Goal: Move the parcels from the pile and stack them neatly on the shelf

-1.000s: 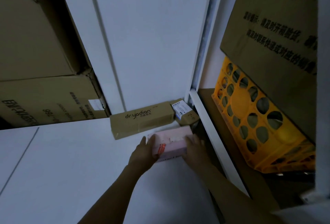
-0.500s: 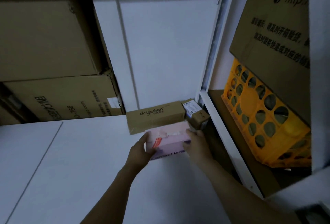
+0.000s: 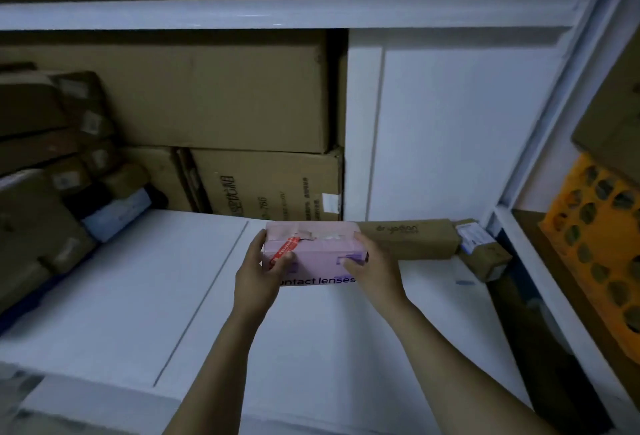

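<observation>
A pink box marked "contact lenses", with a red label on its left, is held over the white shelf board. My left hand grips its left end, thumb on the front face. My right hand grips its right end. Just right of the box a long brown "dr.yadian" carton lies against the back wall. A small brown parcel with a white label sits at that carton's right end, in the shelf's corner.
Two big cartons stand stacked at the back left. Several small parcels are heaped at the far left. A white shelf rail runs overhead. Beyond the white upright on the right is an orange perforated crate under a carton.
The pink box has come away from the brown carton and moved left, lifted in both hands. The view has swung left and up, showing the parcel heap and the upper rail.
</observation>
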